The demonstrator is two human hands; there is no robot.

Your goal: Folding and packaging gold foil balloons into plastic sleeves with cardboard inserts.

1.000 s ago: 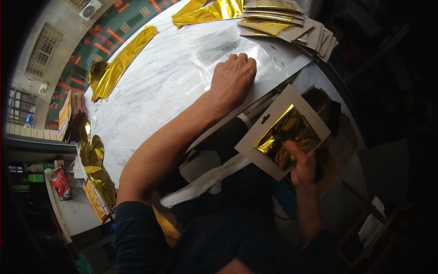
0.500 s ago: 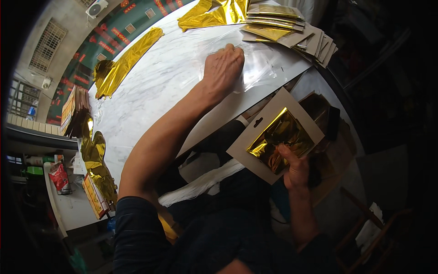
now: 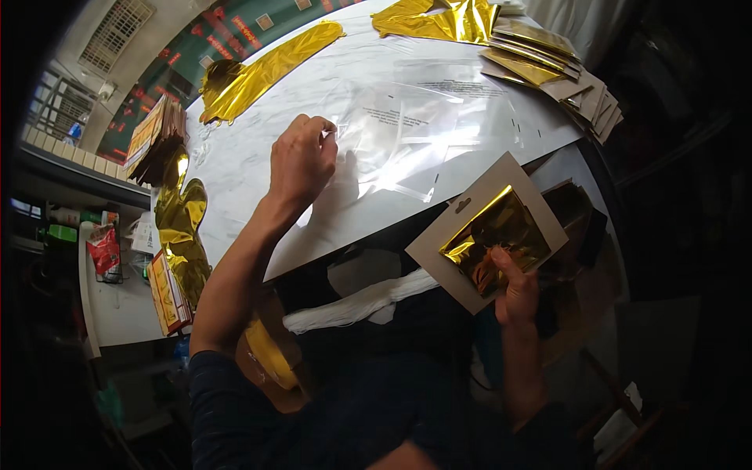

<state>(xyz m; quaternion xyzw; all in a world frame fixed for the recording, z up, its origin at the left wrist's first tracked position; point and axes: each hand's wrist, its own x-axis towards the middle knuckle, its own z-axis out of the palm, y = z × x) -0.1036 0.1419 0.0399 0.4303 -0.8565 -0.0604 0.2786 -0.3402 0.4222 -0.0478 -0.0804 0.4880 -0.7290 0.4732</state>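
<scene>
A clear plastic bag (image 3: pixel 407 141) on the white marble-patterned table (image 3: pixel 235 157) is pinched by the left hand (image 3: pixel 301 160). A card with gold foil (image 3: pixel 489 231) is gripped below the table edge by the right hand (image 3: pixel 513 286). Gold foil strips (image 3: pixel 258 74) and stacked cards (image 3: pixel 560 82) are spread across the far side, with a green wall (image 3: pixel 184 63) beyond.

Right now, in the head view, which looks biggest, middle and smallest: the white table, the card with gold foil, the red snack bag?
1. white table
2. card with gold foil
3. red snack bag
The card is nearer the camera, yet the order is clear.
</scene>
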